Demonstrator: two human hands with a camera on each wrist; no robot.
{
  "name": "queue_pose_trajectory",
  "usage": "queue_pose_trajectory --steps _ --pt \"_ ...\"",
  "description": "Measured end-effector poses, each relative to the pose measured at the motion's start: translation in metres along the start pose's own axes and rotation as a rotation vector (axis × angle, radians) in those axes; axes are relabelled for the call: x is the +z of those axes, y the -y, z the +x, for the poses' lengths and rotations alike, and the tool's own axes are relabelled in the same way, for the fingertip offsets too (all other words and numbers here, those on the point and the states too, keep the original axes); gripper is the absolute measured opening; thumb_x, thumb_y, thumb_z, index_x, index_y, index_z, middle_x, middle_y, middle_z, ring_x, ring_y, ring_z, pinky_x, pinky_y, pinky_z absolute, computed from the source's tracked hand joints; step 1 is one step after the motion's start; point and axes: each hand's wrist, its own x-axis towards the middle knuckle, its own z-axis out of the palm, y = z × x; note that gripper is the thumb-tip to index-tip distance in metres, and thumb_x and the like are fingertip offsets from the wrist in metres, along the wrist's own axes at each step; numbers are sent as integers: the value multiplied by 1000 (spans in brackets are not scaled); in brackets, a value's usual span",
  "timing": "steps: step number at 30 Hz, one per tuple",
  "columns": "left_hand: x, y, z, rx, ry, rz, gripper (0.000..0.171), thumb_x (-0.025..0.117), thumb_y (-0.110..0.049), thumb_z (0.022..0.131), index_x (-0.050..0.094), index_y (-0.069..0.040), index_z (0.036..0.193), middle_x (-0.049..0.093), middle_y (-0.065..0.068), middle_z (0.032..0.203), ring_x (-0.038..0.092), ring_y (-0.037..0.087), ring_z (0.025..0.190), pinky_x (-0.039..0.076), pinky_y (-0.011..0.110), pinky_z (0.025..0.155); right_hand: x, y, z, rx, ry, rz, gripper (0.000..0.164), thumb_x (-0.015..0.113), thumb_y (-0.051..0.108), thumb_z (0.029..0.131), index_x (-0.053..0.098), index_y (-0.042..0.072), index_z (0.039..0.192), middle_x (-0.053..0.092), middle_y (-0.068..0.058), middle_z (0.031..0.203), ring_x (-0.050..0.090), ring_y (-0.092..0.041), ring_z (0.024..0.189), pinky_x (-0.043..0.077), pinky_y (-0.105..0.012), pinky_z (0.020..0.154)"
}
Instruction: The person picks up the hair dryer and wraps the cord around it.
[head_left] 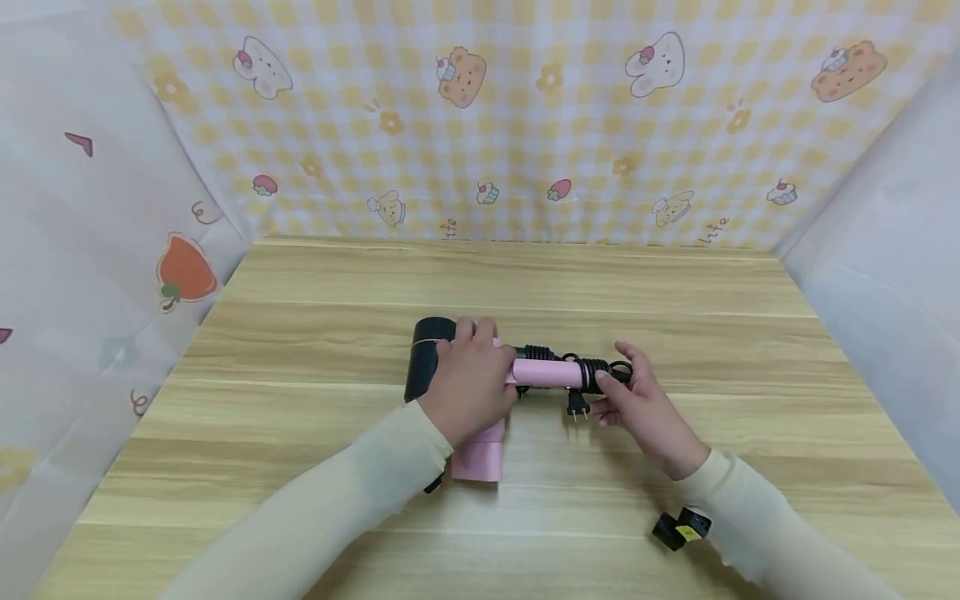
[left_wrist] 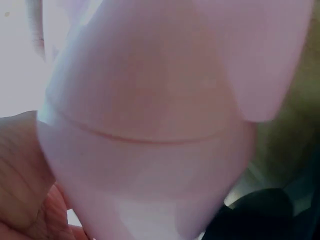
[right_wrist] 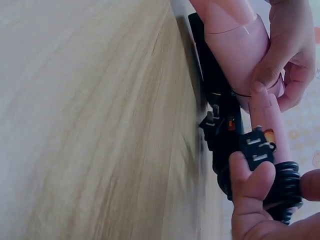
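A pink hair dryer (head_left: 477, 461) is held by my left hand (head_left: 474, 379), which grips it where the body meets the handle. Its handle points right, with a black power cord (head_left: 594, 375) coiled round the end. My right hand (head_left: 647, 417) pinches that coil between thumb and fingers. The pink dryer's two-pin plug (right_wrist: 256, 145) hangs beside the handle. Beside and partly behind it is a black hair dryer (head_left: 422, 358), its own cord (head_left: 538, 353) wound up too. In the left wrist view the pink body (left_wrist: 150, 120) fills most of the picture.
A wood-grain table (head_left: 300, 483) lies under everything. Behind it hangs a yellow checked curtain (head_left: 525, 125) with cartoon prints, and white cloth stands at both sides. A small black camera (head_left: 682, 527) sits at the right wrist.
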Motion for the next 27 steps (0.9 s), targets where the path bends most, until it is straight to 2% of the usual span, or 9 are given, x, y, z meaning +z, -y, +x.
queue_pose_trajectory --steps 3,9,16,27 --pt "0 -2 0 11 4 39 19 75 -25 80 75 -13 95 53 9 102 44 29 98 46 54 76 0 -1 -1 -1 18 -19 60 45 17 106 11 2 153 40 -31 133 66 -18 82 54 -28 69" --pt "-3 -4 -5 19 73 108 19 76 -27 80 76 -13 94 54 11 105 46 31 102 48 56 76 1 -5 -4 24 97 -47 43 47 10 104 30 -9 139 52 -32 125 70 -21 83 55 -28 69" --pt "5 4 1 -4 124 68 19 75 -26 82 76 -13 95 55 12 108 47 32 104 49 53 76 3 -10 4 28 101 -94 41 49 8 103 34 -8 138 58 -31 120 70 -27 85 57 -33 73" --pt "12 16 18 -53 128 26 29 73 -26 86 75 -14 112 57 12 119 46 31 112 44 51 86 0 -9 34 29 61 -291 43 51 13 103 40 -3 142 56 -29 126 69 -24 88 54 -33 76"
